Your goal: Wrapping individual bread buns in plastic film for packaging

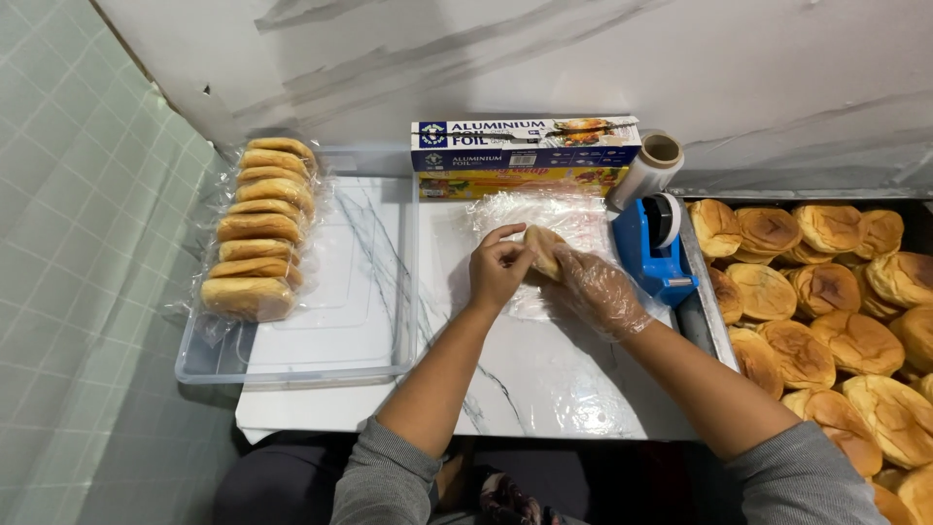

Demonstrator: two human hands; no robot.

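Both hands on one bun [542, 251], mid-table, over a sheet of cling film [544, 219] spread on the marble top [544, 379].

Left hand [498, 267]: bare, fingers curled, pinching the bun's left edge. Can't tell whether film is between fingertips and bun.

Right hand [598, 289]: in a clear plastic glove, fingers wrapped round the bun's right side, cupping it from below. The bun is tilted on edge, held just above the film.

Far side, against the wall: foil box [525, 143], a second, yellow box just under it, and a film roll [649, 167] leaning to the right of them. A blue tape dispenser [653, 248] sits just right of the hands, near the right wrist.

Left: clear tray [292, 365] with a row of wrapped buns [258, 228] stacked on edge along its left wall; rest of the tray bare.

Right: bin [702, 316] piled with loose unwrapped buns [836, 321], touching the table edge.

Green tiled wall at far left.
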